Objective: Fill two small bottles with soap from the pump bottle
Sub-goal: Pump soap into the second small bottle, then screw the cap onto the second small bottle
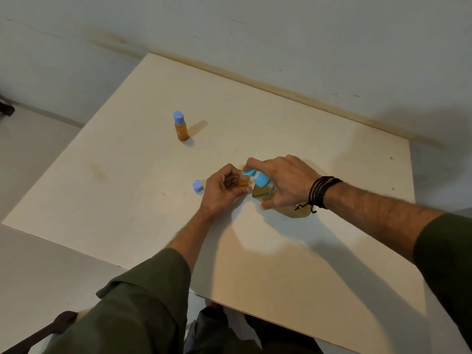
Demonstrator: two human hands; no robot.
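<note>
The pump bottle (265,194) of orange soap with a blue pump head stands mid-table. My right hand (283,180) wraps round it, with a finger on top of the pump. An uncapped small bottle (242,180) sits under the blue nozzle, and my left hand (222,190) grips it there. Its blue cap (198,186) lies on the table just left of my left hand. A second small bottle (181,126), full of orange soap and wearing a blue cap, stands upright farther back on the left.
The pale wooden table (127,200) reaches to a white wall at the back. Its left and front edges drop to a light floor. A dark chair part (51,328) shows at the bottom left.
</note>
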